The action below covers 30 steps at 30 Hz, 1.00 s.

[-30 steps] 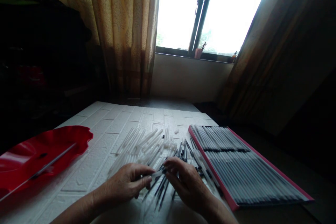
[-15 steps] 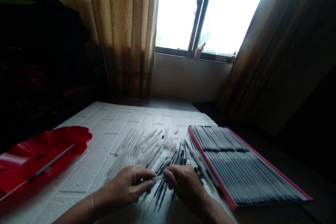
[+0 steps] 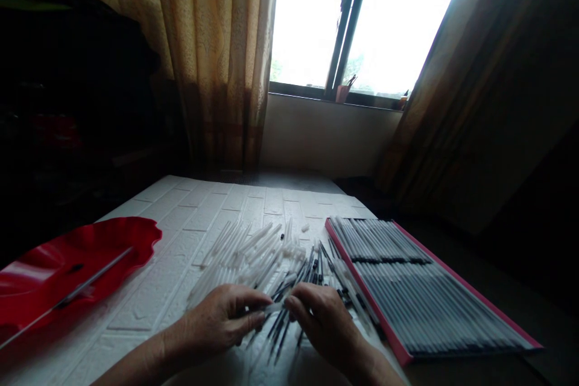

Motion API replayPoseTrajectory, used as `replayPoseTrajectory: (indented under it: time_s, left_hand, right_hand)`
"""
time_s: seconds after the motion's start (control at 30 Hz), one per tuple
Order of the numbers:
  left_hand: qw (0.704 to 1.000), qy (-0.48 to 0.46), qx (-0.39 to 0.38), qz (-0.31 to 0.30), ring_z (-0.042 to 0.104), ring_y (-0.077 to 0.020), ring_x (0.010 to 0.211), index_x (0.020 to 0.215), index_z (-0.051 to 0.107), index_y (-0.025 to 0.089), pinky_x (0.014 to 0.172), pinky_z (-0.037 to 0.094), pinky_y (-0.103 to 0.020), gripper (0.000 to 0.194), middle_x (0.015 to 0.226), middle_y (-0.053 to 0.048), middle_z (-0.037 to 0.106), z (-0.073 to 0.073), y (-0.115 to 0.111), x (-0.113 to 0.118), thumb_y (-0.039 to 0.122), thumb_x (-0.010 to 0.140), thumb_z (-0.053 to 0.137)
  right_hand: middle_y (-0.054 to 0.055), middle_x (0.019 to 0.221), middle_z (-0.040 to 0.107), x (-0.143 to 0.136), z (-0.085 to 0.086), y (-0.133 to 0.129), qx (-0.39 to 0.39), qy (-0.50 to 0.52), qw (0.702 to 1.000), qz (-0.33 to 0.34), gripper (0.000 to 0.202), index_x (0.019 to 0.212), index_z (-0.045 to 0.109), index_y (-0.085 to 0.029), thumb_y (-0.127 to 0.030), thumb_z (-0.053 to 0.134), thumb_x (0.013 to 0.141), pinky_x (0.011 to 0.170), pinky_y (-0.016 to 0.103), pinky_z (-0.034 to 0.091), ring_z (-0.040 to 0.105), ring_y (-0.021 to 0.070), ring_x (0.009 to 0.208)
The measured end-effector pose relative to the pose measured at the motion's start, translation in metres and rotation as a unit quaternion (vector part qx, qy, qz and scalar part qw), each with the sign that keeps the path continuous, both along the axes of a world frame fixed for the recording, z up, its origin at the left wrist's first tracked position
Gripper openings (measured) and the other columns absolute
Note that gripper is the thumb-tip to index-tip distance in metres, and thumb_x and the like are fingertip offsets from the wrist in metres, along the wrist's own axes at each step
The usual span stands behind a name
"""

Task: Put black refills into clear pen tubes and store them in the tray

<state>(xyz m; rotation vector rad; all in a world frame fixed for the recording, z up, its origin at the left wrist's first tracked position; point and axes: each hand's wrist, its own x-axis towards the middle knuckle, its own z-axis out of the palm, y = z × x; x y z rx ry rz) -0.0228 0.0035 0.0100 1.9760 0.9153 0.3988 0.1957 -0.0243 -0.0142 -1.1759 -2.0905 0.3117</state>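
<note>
My left hand [image 3: 224, 318] pinches one end of a short translucent whitish tube [image 3: 272, 308], which looks like a pen part. At its other end, the closed fingers of my right hand [image 3: 322, 315] grip it too. Under and between my hands lie thin dark pen refills [image 3: 279, 335], fanned out on the table. Just beyond them is a loose pile of clear pen barrels [image 3: 257, 247]. Small white pieces [image 3: 294, 252] and black bits lie among them. The tube's ends are hidden by my fingers.
To the right, a pink-edged box [image 3: 395, 319] holds rows of clear pens with dark ends. A red wavy-rimmed tray [image 3: 136, 229] on the left has a long thin rod [image 3: 97, 277] in it. Both stand on the white brick-patterned tabletop [image 3: 190, 202].
The view has shifted very slightly. Both hands stay in nearly the same place on the tube, with my right fingers turned a little.
</note>
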Motion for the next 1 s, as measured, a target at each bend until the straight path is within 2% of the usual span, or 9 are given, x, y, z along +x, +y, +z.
replayPoseTrajectory:
  time_s: [0.17,0.23,0.33,0.43,0.73,0.8,0.9,0.93,1.0]
  left_hand:
    - [0.999,0.0,0.034,0.011,0.056,-0.0114,0.065,0.104,0.07,0.021,0.062,0.043,-0.02,0.028,0.081,0.0,0.068,-0.001,-0.001,0.001,0.035,0.084,0.057]
    - [0.999,0.011,0.039,0.019,0.056,-0.0111,0.063,0.106,0.069,0.022,0.061,0.042,-0.02,0.03,0.079,0.0,0.068,0.003,0.0,0.001,0.037,0.084,0.057]
    - [0.998,0.042,0.037,0.037,0.05,-0.0099,0.051,0.091,0.07,0.017,0.052,0.038,-0.019,0.04,0.063,0.002,0.061,0.011,0.001,-0.002,0.047,0.089,0.044]
    - [0.997,0.045,0.039,0.058,0.045,-0.0096,0.048,0.072,0.065,0.016,0.05,0.036,-0.019,0.048,0.056,0.004,0.052,0.015,0.004,-0.005,0.051,0.09,0.036]
    - [0.994,0.018,0.059,0.094,0.045,-0.0114,0.06,0.08,0.064,0.017,0.056,0.036,-0.02,0.029,0.063,0.005,0.047,0.009,0.008,-0.007,0.045,0.082,0.054]
    - [0.993,0.01,0.061,0.096,0.046,-0.0111,0.06,0.08,0.064,0.018,0.056,0.036,-0.02,0.028,0.064,0.005,0.049,0.009,0.009,-0.007,0.044,0.082,0.055]
    - [0.992,0.004,0.089,0.092,0.05,-0.0118,0.062,0.08,0.065,0.019,0.058,0.038,-0.021,0.024,0.067,0.004,0.055,0.008,0.009,-0.006,0.041,0.081,0.057]
    - [0.991,0.003,0.1,0.086,0.052,-0.0125,0.064,0.081,0.066,0.019,0.059,0.04,-0.021,0.023,0.069,0.003,0.059,0.008,0.009,-0.007,0.041,0.08,0.059]
    - [0.99,-0.001,0.115,0.084,0.058,-0.0148,0.07,0.087,0.068,0.021,0.062,0.044,-0.022,0.023,0.076,0.001,0.065,0.01,0.013,-0.011,0.041,0.078,0.062]
  right_hand:
    - [-0.001,0.049,0.054,-0.003,0.002,0.0,-0.012,-0.014,1.0,-0.007,0.039,0.056,0.047,-0.019,-0.031,0.039,0.092,0.049,0.02,0.032,0.05,0.0096,0.045]
    - [-0.001,0.05,0.053,-0.002,0.004,-0.001,-0.002,0.001,1.0,-0.016,0.039,0.056,0.047,-0.019,-0.031,0.038,0.092,0.049,0.02,0.032,0.05,0.0095,0.046]
    - [-0.001,0.052,0.052,0.001,0.008,-0.001,0.009,0.035,0.998,-0.048,0.04,0.058,0.049,-0.019,-0.032,0.037,0.094,0.051,0.02,0.033,0.05,0.0094,0.048]
    - [-0.002,0.052,0.052,0.003,0.011,-0.002,-0.009,0.057,0.997,-0.059,0.041,0.058,0.051,-0.018,-0.034,0.037,0.094,0.052,0.02,0.033,0.05,0.0092,0.048]
    - [-0.003,0.05,0.05,0.003,0.01,0.0,-0.089,0.107,0.988,-0.069,0.041,0.059,0.051,-0.018,-0.038,0.039,0.093,0.051,0.02,0.036,0.049,0.0096,0.047]
    - [-0.002,0.055,0.055,0.003,0.01,0.0,-0.104,0.127,0.985,-0.056,0.036,0.069,0.058,-0.017,-0.038,0.04,0.092,0.053,0.021,0.038,0.052,0.0105,0.049]
    - [0.002,0.07,0.065,0.001,0.01,0.0,-0.132,0.15,0.98,-0.006,0.028,0.104,0.063,-0.015,-0.035,0.05,0.088,0.054,0.021,0.042,0.056,0.0119,0.055]
    - [0.002,0.073,0.066,0.0,0.01,0.0,-0.137,0.15,0.979,0.016,0.03,0.109,0.063,-0.016,-0.034,0.054,0.086,0.054,0.021,0.043,0.057,0.0119,0.056]
    - [0.003,0.074,0.067,-0.001,0.009,0.0,-0.137,0.137,0.98,0.045,0.025,0.1,0.069,-0.017,-0.032,0.056,0.084,0.055,0.021,0.044,0.057,0.0116,0.056]
